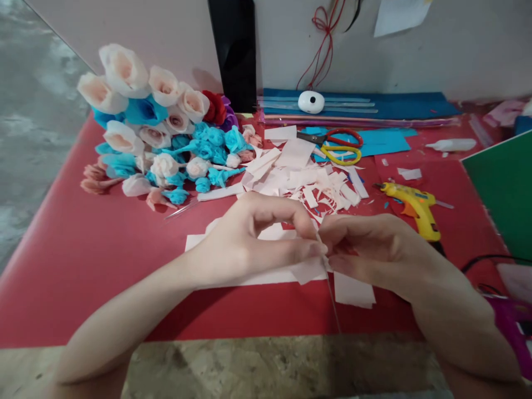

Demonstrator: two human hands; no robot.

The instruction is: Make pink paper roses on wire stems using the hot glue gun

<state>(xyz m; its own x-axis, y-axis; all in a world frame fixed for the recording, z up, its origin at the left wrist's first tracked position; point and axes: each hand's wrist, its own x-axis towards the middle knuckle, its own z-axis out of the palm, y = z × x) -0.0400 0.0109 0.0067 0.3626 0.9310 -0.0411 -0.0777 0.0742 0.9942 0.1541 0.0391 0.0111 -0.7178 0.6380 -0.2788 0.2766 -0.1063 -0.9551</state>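
Note:
My left hand (pixel 253 235) and my right hand (pixel 369 246) meet at the middle of the red mat (pixel 91 255). Both pinch a pale pink paper strip (pixel 310 269) wrapped round a thin wire stem (pixel 332 299) that runs down toward me. The fingers of both hands are closed on the paper and wire. More pale pink paper pieces (pixel 353 291) lie flat under and beside my hands.
A heap of pink, white and blue paper flowers (pixel 158 138) lies at the back left. Pink paper scraps (pixel 299 172), red-and-yellow scissors (pixel 338 145), a yellow glue gun (pixel 418 208), blue sheets (pixel 399 105), a white glue bottle (pixel 451 145) and a green board (pixel 505 188) lie around.

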